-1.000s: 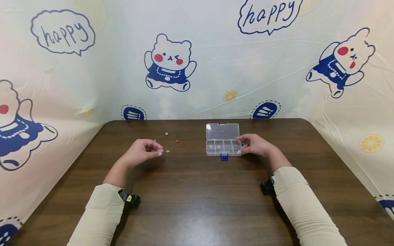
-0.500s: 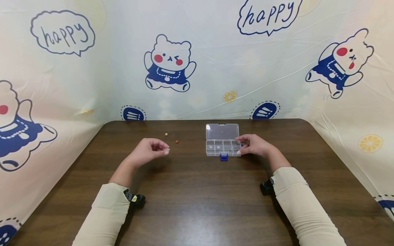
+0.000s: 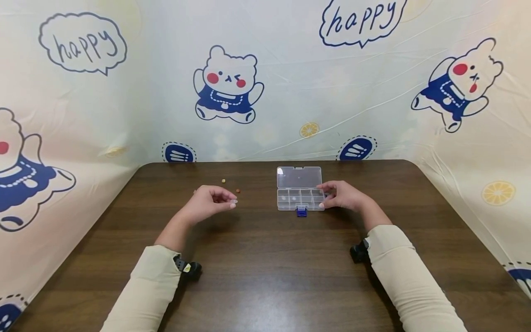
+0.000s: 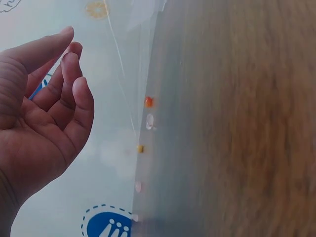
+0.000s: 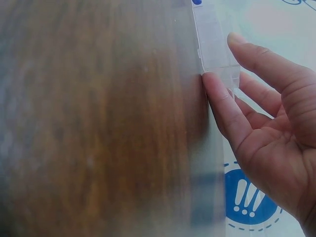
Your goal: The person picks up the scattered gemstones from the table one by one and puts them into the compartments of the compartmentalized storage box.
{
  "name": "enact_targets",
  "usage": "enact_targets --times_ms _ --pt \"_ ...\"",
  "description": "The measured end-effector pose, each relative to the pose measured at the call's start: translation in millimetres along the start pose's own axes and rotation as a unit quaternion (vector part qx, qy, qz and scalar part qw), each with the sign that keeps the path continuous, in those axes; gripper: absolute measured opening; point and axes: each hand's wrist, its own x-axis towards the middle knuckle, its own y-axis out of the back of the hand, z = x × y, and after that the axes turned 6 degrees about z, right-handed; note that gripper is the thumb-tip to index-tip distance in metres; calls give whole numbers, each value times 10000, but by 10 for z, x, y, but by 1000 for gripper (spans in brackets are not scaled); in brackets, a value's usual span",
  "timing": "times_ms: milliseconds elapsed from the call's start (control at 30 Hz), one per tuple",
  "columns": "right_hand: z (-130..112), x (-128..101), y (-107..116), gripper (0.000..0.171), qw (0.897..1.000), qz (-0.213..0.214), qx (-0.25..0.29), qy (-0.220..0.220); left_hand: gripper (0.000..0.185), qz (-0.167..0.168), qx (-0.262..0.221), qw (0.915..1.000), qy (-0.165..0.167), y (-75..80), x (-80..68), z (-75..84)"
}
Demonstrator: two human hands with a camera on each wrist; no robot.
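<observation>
My left hand [image 3: 207, 203] is raised over the left part of the table, its thumb and fingertips pinching a small clear bead [image 3: 234, 201]. In the left wrist view the fingertips come together and the bead is hidden. My right hand [image 3: 343, 195] grips the right end of a clear plastic compartment box [image 3: 307, 207], thumb at the front and fingers behind. The box's lid [image 3: 299, 177] stands open at the back, and a blue latch [image 3: 301, 212] hangs at the front. Small clear pieces [image 3: 284, 198] lie in its left compartments.
An orange bead [image 3: 238, 191] and a yellow bead [image 3: 223, 180] lie beyond my left hand. The left wrist view shows a clear bead [image 4: 149, 121] and a pinkish one [image 4: 138, 186] on the table [image 3: 265, 258] too. A printed cloth [image 3: 282, 92] rises behind the table.
My left hand has moved right, towards the box, with the pinched bead, and now covers the clear bead seen earlier on the table. My right hand and the box stay put.
</observation>
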Motion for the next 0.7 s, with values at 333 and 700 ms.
enact_targets --times_ms 333,700 --pt "3 0 3 68 10000 -4 33 -28 19 -57 -78 9998 -189 -112 81 58" --pt "3 2 13 69 10000 7 76 -64 17 -63 51 9998 -160 -213 169 141"
